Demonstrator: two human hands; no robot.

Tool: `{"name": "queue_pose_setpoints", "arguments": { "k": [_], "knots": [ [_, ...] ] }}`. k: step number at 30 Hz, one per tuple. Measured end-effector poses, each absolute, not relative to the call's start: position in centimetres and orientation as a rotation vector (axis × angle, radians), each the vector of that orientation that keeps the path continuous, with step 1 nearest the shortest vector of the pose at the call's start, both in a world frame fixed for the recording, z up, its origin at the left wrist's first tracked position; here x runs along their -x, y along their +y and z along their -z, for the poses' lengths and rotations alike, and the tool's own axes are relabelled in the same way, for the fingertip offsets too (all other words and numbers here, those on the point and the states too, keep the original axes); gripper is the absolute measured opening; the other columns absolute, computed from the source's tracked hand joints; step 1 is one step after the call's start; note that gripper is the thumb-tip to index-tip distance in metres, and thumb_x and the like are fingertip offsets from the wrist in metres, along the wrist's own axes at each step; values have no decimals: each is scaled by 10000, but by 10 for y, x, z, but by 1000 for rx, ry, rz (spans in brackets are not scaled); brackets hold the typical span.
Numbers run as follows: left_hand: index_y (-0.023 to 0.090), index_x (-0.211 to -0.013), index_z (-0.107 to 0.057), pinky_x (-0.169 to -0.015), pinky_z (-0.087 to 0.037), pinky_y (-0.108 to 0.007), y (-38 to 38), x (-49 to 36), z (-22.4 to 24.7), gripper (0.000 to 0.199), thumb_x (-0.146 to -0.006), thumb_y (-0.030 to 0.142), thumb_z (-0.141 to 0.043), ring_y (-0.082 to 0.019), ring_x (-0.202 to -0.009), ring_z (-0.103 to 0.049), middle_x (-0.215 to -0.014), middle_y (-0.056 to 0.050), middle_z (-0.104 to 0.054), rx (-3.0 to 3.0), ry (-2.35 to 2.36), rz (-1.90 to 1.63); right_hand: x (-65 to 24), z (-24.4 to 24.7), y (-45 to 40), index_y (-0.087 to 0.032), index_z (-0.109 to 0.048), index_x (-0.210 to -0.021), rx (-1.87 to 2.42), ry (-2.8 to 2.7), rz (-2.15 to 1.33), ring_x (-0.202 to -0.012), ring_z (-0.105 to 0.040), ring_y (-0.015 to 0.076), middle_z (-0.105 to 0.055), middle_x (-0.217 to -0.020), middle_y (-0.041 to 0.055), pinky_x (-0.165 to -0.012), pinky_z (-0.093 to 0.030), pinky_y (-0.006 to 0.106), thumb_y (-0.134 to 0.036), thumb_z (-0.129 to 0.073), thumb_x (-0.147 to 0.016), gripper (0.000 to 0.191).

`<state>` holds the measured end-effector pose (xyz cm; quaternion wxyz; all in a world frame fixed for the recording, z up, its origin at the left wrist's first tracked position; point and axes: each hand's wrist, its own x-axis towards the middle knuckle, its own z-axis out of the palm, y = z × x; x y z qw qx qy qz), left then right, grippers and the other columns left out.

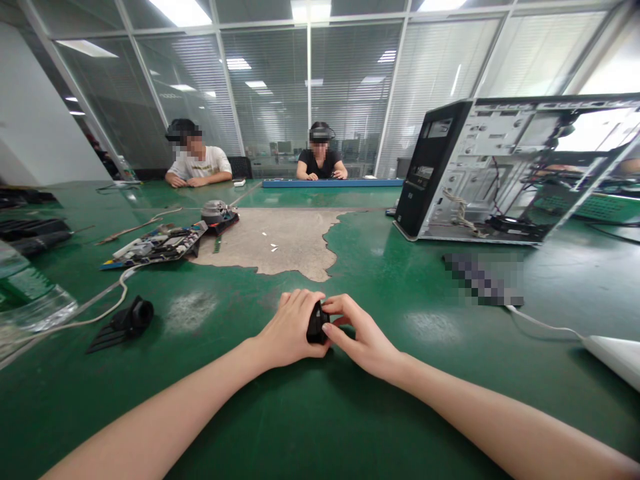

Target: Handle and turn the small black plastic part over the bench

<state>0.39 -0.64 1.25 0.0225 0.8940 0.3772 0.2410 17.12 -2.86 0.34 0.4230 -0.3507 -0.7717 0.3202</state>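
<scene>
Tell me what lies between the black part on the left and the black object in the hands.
In the head view, green tabletop with a pale patch, then the left hand, lies between the black part and the black object.

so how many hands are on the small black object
2: the left hand grips the black object from the left, and the right hand touches it from the right.

Circuit board (156, 247) sat left on the table (240, 433), PC case (475, 173) off to the right, two people (320, 163) along the far edge.
</scene>
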Motion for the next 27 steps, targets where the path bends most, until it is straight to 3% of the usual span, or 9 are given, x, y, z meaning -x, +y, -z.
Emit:
{"name": "queue_pose_setpoints", "arguments": {
  "k": [3, 9, 14, 20, 27],
  "knots": [
    [173, -1076, -374, -750, -312, -355, -6, -4, -13, 555, -593, 339, -593, -234, -892, -446, -966, -64, -495, -2766, 1164, -750, -172, -3, -28, -224, -470, -973, 869, -1932, -768, -948, -499, 165, -486, -1000, 51, -764, -506, 320, -193, -472, -812, 164],
    [181, -1083, -382, -749, -314, -354, -6, -5, -12, 546, -607, 351, -589, -230, -881, -451, -953, -58, -499, -2748, 1162, -774, -171, -3, -28, -224, -419, -1075, 918, -1918, -852, -939, -515, 165, -483, -1036, 60, -768, -506, 341, -185, -470, -809, 273],
    [177, -1078, -385, -749, -314, -357, -6, -5, -12, 546, -595, 338, -585, -238, -891, -449, -964, -66, -497, -2761, 1165, -775, -171, -5, -28, -220, -438, -1023, 919, -1930, -901, -903, -526, 154, -503, -967, 39, -753, -509, 327, -191, -473, -808, 220],
    [173, -1067, -385, -743, -313, -350, -6, -4, -12, 549, -576, 312, -585, -231, -881, -447, -951, -58, -494, -2766, 1165, -749, -171, -6, -30, -228, -469, -950, 846, -1944, -741, -956, -481, 160, -448, -1029, 49, -758, -510, 306, -165, -499, -781, 183],
    [179, -1064, -390, -747, -311, -351, -6, -4, -11, 543, -576, 317, -585, -233, -881, -452, -948, -57, -498, -2746, 1164, -767, -171, -3, -28, -232, -426, -1058, 888, -1924, -807, -979, -484, 174, -459, -1034, 56, -751, -520, 326, -163, -509, -772, 305]
  ]
}}
